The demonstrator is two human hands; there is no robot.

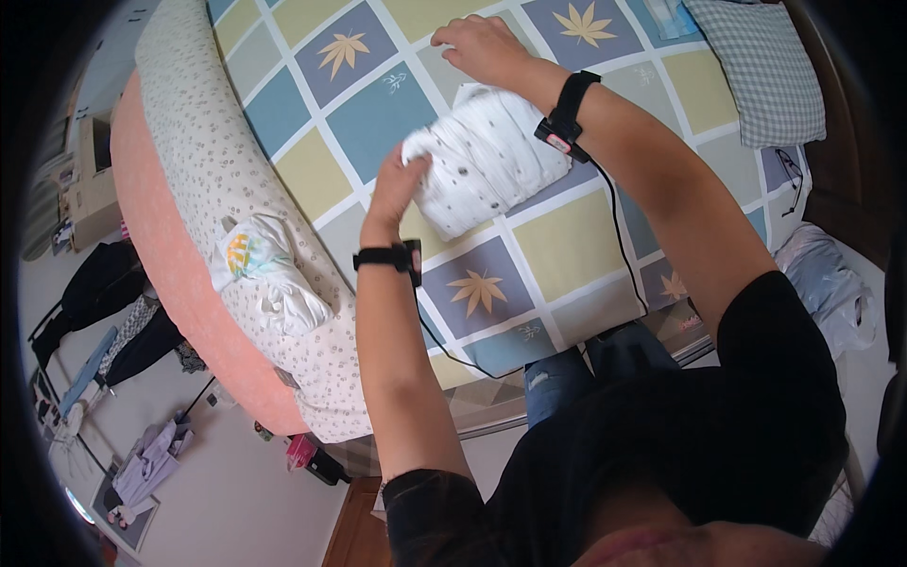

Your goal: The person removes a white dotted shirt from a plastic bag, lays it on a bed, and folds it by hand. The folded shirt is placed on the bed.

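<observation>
A folded white cloth (489, 156) with small dark spots lies on the checked bedspread (567, 259). Its near-left edge is pinched by my left hand (397, 184), the thumb on top and the other fingers mostly hidden behind the fabric. Beyond the cloth's far edge, my right hand (485, 49) hovers over or rests on the bedspread; I cannot tell which. Its fingers are bent and slightly apart, with nothing visible in them. The right forearm crosses over the cloth's right side, covering part of it.
A bundled white garment (273, 273) with a yellow print lies on the floral bedding (191, 142) at left. A gingham pillow (762, 74) and eyeglasses (792, 177) are at right. Black cables (616, 220) trail from both wristbands. A plastic bag (825, 283) is beside the bed.
</observation>
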